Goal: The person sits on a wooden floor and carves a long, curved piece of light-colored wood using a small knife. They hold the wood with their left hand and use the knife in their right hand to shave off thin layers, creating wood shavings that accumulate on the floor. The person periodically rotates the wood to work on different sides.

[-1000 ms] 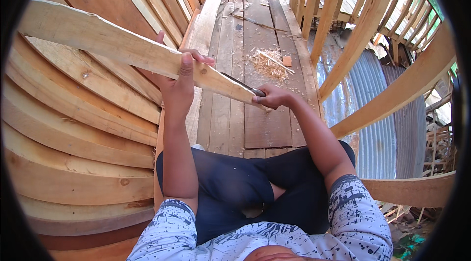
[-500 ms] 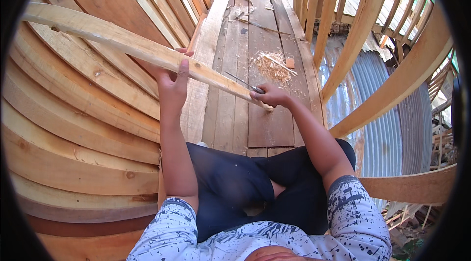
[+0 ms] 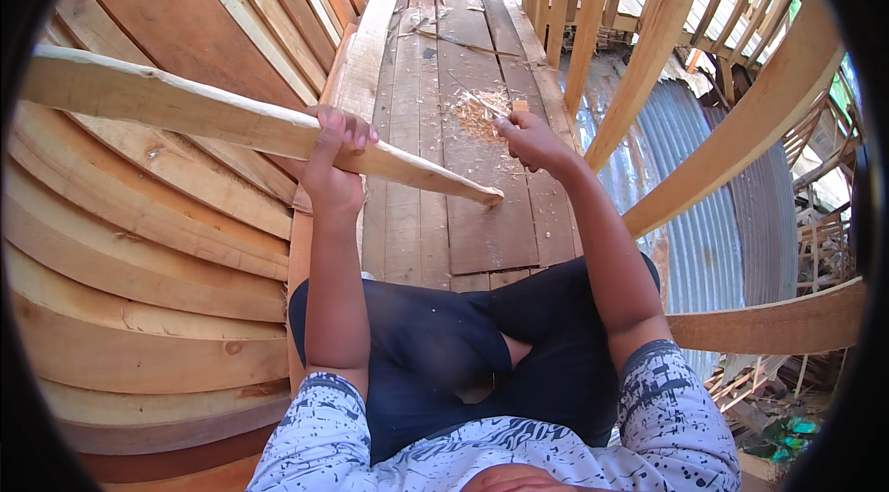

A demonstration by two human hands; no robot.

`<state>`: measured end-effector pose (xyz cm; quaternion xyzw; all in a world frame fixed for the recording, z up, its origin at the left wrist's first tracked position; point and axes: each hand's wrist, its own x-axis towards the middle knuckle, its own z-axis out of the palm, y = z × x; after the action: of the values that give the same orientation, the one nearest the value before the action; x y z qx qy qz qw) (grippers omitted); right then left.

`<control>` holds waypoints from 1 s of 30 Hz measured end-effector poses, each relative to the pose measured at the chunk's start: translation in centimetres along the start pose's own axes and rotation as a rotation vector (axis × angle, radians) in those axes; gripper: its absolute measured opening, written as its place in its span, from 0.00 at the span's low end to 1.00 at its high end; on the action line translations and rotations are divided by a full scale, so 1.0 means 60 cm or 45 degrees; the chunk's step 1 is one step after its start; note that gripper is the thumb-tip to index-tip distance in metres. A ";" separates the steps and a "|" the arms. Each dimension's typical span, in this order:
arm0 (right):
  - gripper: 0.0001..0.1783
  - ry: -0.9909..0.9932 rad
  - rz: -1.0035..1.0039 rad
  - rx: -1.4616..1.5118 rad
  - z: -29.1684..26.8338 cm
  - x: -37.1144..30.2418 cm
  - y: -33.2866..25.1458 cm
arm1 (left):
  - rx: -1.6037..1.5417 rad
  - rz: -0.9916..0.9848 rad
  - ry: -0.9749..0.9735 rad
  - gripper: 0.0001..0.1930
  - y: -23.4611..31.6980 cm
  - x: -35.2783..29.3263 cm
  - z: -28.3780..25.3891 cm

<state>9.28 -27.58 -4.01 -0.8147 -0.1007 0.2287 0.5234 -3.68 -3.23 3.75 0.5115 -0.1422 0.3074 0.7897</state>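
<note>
My left hand (image 3: pixel 333 163) is clamped around the long pale tapered wooden stick (image 3: pixel 241 122), its tip over the plank deck (image 3: pixel 491 233), while my right hand (image 3: pixel 530 140) pinches a thin blade (image 3: pixel 484 103) above pale shavings (image 3: pixel 477 117).

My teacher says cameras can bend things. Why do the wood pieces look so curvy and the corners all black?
Head view: a fisheye lens rings the picture in black and bends edges near the rim, like the planks; some ribs may really curve. The left hand and stick look sharp in soft daylight.
</note>
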 end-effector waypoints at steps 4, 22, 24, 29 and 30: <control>0.18 -0.122 -0.038 -0.033 -0.004 -0.043 -0.006 | 0.046 0.041 0.010 0.13 -0.005 -0.009 0.008; 0.27 0.039 -0.235 -0.252 0.157 0.068 0.152 | 0.001 -0.018 0.201 0.13 -0.023 0.038 -0.035; 0.26 0.022 -0.113 -0.207 0.157 0.068 0.141 | 0.008 -0.010 0.198 0.14 -0.020 0.036 -0.038; 0.25 -0.031 -0.332 -0.372 0.161 0.035 0.039 | 0.005 -0.023 0.084 0.16 -0.017 0.039 -0.050; 0.25 -0.080 -0.372 -0.346 0.154 0.027 0.024 | 0.027 -0.025 0.073 0.17 -0.016 0.037 -0.047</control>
<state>6.15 -20.08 -8.94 -0.8469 -0.2643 0.1600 0.4328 -1.62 -0.22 3.00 0.5120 -0.1112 0.3158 0.7911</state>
